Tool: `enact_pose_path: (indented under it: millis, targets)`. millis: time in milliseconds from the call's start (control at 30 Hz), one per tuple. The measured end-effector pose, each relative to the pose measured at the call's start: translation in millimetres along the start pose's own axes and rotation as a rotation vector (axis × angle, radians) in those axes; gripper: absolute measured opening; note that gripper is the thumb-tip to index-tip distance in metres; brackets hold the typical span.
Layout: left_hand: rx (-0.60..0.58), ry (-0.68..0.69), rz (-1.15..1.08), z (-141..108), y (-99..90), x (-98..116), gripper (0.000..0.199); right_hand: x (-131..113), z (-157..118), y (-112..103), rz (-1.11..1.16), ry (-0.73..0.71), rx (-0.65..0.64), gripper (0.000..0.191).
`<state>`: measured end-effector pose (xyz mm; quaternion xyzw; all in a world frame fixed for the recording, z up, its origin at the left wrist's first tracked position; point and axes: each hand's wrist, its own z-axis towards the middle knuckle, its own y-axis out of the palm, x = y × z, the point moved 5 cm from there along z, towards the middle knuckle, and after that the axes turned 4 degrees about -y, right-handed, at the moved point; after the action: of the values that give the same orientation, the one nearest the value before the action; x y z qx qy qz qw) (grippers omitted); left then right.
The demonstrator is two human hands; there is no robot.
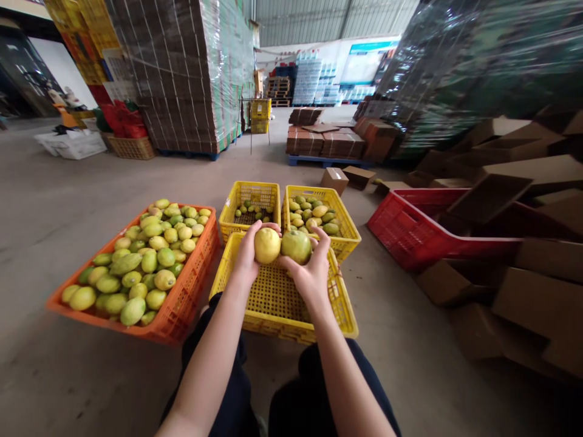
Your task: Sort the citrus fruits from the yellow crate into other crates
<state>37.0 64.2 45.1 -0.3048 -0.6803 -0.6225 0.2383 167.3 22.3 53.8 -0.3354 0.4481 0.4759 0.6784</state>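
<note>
Hands (249, 254) holding fruit (267, 245), yellow crate (273, 297) below — orange crate (197, 285) left, cartons (542, 297) right

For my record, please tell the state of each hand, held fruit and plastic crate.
Bare left hand: closed around round yellow fruit.
Bare right hand: gripping round green fruit.
Round yellow fruit: raised, mostly visible.
Round green fruit: raised, partly covered.
Orange plastic crate: heaped with yellow-green fruits.
Near yellow plastic crate: open, perforated base partly visible.
Far left yellow plastic crate: few green fruits.
Far right yellow plastic crate: many green and yellow fruits.
Red plastic crate: partly covered by cardboard.
</note>
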Motion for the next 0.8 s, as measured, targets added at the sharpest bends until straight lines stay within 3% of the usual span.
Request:
enact_pose_path:
  millis: [133, 300, 567, 800]
  targets:
    - [0.102, -0.265, -0.165, 2.2, -8.3, -9.8, 0.033, 26.7, 4.7, 7.8, 0.192, 0.411, -0.06, 0.049]
    - [0.157, -0.357, -0.262, -1.6, -12.1, -13.5, 0.028, 30.4, 5.4, 15.1, 0.597, 0.737, -0.076, 0.023]
    - [0.164, -0.357, -0.213, -1.7, -12.4, -16.3, 0.032, 24.9, 3.6, 20.5, 0.829, 0.857, 0.042, 0.016]
    - [0.154, -0.363, -0.271, -2.0, -12.8, -15.1, 0.039, 26.6, 4.2, 18.8, 0.876, 0.845, -0.03, 0.025]
